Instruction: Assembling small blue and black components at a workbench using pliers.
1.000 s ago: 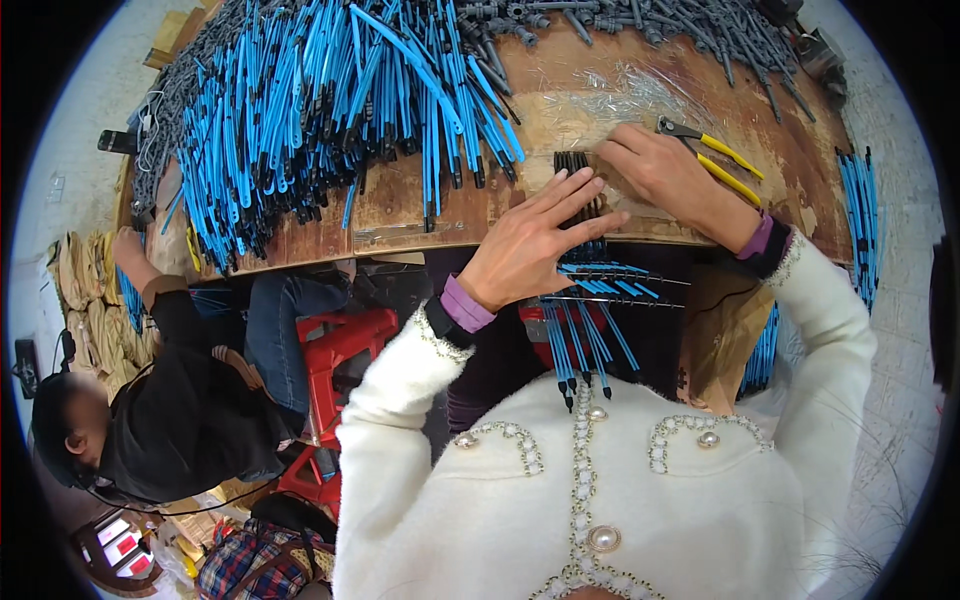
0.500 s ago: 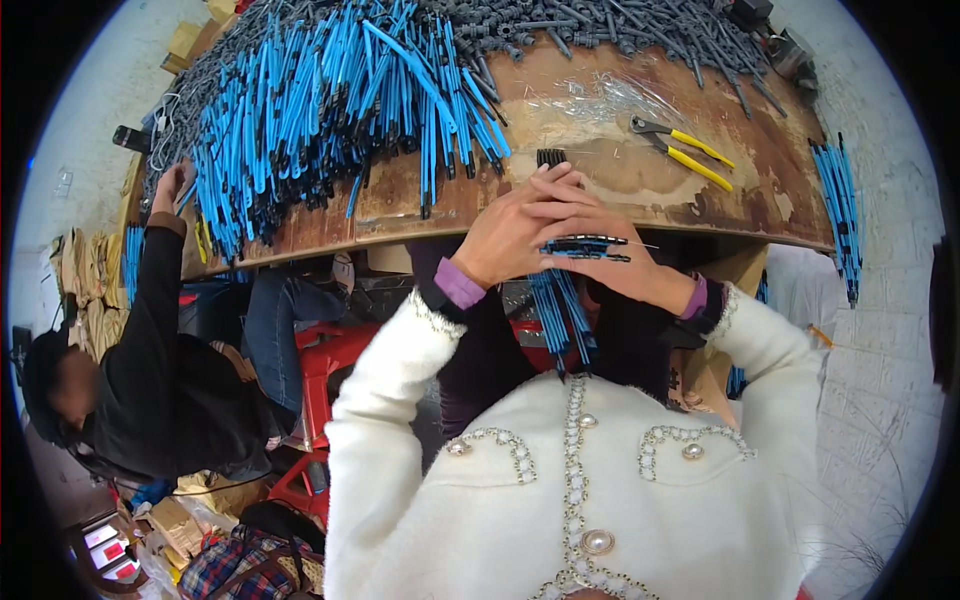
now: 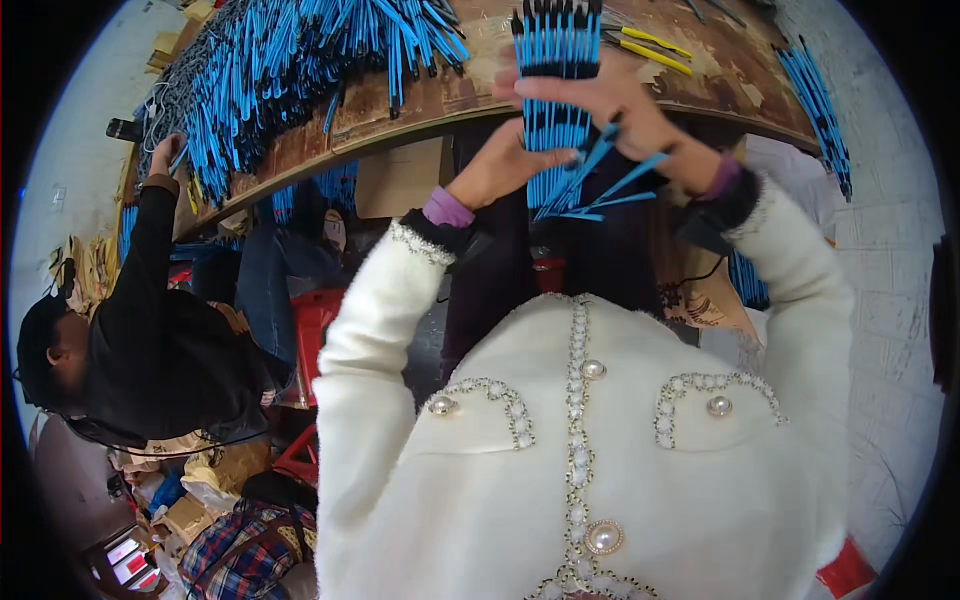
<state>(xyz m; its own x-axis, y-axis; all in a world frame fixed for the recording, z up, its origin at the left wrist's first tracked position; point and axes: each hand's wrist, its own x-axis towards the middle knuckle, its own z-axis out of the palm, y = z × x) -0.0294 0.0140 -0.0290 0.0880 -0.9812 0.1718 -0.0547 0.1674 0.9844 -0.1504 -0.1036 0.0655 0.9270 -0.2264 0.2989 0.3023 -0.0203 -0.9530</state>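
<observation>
The wooden table curves across the top, its near edge bare between the big heap of blue sticks on the left and a smaller row at the right edge — the only open room is that strip of brown wood. A co-worker in black sits at the left, one hand on the heap. Both of the person's hands hold one upright bundle of blue-and-black sticks over the table edge: the left hand grips it from below, the right hand wraps across its front, a few loose sticks splaying out underneath. Half a second ago the bundle hung lower, below the edge (now raised). Two yellow-handled pliers lie behind.
</observation>
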